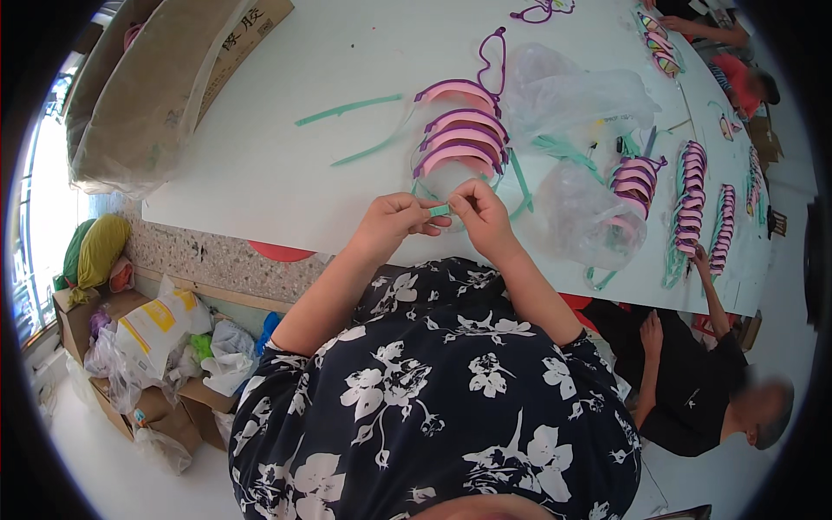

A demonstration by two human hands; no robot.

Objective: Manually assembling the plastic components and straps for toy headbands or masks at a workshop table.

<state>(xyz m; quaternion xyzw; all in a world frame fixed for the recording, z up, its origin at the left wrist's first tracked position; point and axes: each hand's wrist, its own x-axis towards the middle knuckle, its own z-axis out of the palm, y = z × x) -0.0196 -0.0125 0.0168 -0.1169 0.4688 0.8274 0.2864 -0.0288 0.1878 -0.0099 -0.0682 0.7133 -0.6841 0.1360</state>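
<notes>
Near the table's front edge, my left hand is closed with thumb and fingers on a short teal strap. My right hand pinches at the strap's other end, so both hands meet there. Just beyond them lies a row of pink curved goggle-like pieces with purple rims, overlapping one another. A loose purple frame lies at the row's far end. To the left, more teal strips lie flat on the table. Another teal band hangs beside the row on the right.
Clear plastic bags lie right of the row. Further right are more pink-and-purple rows and a co-worker in black. A large brown carton stands at the far left. Boxes with bags sit on the floor below.
</notes>
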